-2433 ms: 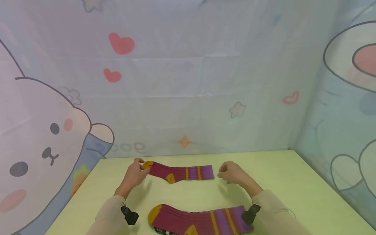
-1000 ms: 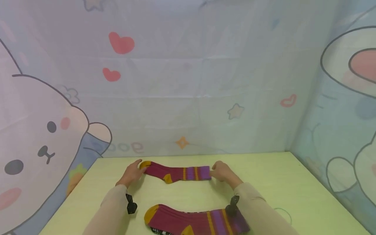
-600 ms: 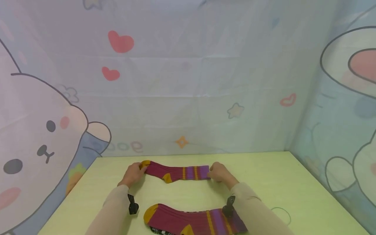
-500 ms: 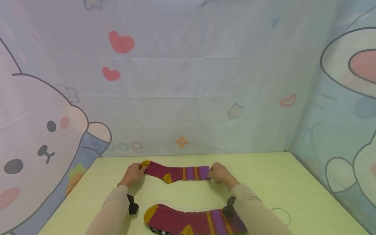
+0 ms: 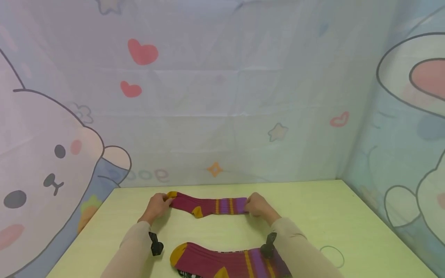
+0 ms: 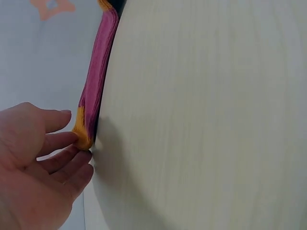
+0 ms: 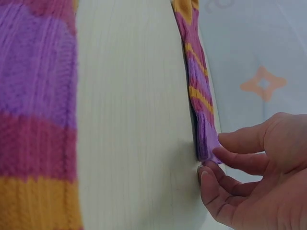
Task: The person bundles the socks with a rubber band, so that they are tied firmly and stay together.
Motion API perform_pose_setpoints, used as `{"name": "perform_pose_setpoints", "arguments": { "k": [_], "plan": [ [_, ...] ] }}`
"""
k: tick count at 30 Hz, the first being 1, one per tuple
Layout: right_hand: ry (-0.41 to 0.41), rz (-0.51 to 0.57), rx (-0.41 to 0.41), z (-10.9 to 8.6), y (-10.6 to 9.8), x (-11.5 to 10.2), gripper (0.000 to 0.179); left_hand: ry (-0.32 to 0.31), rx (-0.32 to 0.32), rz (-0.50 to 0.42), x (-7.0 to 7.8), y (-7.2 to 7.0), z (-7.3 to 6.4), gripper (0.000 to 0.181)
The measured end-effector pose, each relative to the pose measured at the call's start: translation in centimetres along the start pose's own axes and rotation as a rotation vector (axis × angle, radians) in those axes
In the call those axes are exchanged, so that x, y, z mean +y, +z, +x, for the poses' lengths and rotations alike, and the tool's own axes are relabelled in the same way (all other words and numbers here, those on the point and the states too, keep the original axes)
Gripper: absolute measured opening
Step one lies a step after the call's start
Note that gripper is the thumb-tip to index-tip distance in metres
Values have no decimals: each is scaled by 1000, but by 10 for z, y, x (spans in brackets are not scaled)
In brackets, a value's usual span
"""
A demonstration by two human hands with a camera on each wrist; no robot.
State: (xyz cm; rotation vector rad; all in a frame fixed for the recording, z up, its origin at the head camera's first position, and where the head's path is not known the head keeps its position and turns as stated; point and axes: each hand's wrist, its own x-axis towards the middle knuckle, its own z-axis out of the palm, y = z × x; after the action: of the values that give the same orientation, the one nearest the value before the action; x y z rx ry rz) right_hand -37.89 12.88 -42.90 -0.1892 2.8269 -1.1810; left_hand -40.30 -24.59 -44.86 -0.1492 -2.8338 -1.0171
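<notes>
A maroon sock (image 5: 205, 204) with mustard toe and heel and a purple striped cuff lies flat near the table's back edge. My left hand (image 5: 157, 207) is at its toe; the left wrist view shows loosely bent fingers touching the toe (image 6: 84, 136), with the thumb apart from it. At the other end, my right hand (image 5: 259, 206) pinches the cuff (image 7: 207, 139) by its end with thumb and fingertips. A matching sock (image 5: 208, 259) lies closer to me, partly cut off by the frame and overlapped by my right sleeve. Black-and-white patterned fabric (image 5: 187, 274) peeks out beneath it.
The pale yellow-green table (image 5: 104, 227) meets a printed cloth backdrop (image 5: 194, 131) at its back edge and along the sides. A thin dark loop (image 5: 332, 247) lies on the table right of my right forearm. Each wrist carries a small black camera (image 5: 156, 247).
My right hand has moved left from beside the sock to its cuff and taken hold there. My left hand has stayed at the toe, its fingers bending more. The socks lie much as before.
</notes>
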Motion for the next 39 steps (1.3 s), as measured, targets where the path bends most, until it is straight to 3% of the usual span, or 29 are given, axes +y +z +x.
{"name": "perform_pose_setpoints", "arguments": {
  "k": [4, 11, 17, 20, 24, 27, 34, 39],
  "plan": [
    [10, 33, 9, 3, 1, 2, 38, 4, -19, -16, -1, -1, 0, 34],
    [-45, 54, 64, 4, 2, 0, 42, -15, -25, -42, 0, -2, -1, 39],
    [-40, 100, 104, 2, 6, -6, 47, -21, -22, -49, 1, -3, -2, 38],
    [-39, 116, 91, 1, 7, -7, 42, -25, -18, -42, 0, -3, -2, 36],
    [-16, 180, 67, 0, 9, -7, 9, -28, -5, -43, -1, -2, -3, 33],
    [25, 234, 69, 1, 9, -6, 32, -29, 14, -63, -3, -2, -4, 28],
    [81, 336, 52, -1, 8, -2, 40, -17, 55, -124, -7, -1, -7, 19],
    [116, 414, 7, -3, 9, -3, 47, -16, 44, -178, -6, -2, -10, 25]
  ]
}}
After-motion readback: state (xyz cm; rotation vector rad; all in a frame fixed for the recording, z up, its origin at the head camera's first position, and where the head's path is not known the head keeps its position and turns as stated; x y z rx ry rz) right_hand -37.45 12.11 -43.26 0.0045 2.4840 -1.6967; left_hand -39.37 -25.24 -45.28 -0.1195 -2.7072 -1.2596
